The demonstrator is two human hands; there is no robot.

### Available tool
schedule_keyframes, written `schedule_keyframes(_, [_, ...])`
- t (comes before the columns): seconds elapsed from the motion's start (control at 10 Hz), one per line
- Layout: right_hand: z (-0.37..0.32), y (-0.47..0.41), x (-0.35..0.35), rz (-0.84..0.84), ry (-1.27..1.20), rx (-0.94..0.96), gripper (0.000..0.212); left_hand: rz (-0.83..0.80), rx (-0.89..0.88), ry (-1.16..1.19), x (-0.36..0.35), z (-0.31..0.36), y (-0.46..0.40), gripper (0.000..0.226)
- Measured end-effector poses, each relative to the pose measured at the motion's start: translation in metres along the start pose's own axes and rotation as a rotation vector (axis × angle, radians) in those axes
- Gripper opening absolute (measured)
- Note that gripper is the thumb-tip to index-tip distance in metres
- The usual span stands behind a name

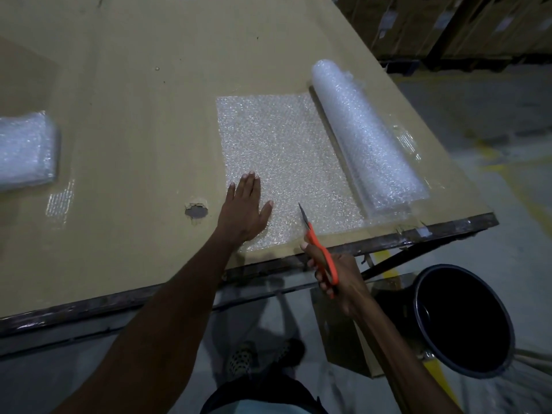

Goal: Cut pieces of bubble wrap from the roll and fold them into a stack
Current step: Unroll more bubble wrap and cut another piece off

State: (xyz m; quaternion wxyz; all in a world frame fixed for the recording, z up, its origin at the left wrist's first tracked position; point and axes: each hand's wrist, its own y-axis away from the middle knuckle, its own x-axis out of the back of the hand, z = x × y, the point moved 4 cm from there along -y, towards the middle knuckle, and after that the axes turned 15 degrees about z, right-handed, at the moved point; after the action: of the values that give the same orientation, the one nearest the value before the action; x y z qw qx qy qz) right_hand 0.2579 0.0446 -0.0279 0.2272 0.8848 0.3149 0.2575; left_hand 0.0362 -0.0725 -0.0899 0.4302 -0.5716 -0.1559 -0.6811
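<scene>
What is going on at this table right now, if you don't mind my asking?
A person is cutting bubble wrap. The left hand presses flat on the unrolled sheet, and the right hand grips orange scissors with the blades at the sheet's near edge. The roll lies to the right; a folded stack sits far left.

Warehouse: stacked cartons [418, 22], cardboard-topped packing table [134, 85].

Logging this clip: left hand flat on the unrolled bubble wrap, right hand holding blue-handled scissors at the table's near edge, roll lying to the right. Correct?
One error: the scissors have orange handles, not blue, as the head view shows. The rest holds: left hand flat on the unrolled bubble wrap, right hand gripping the scissors at the near edge, roll to the right.
</scene>
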Motion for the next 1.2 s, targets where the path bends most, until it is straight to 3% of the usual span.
schedule_keyframes(1.2, [-0.03,-0.027,-0.019,-0.052,0.007,0.059,0.045,0.013,0.011,-0.031,0.0,0.0,0.002,0.077])
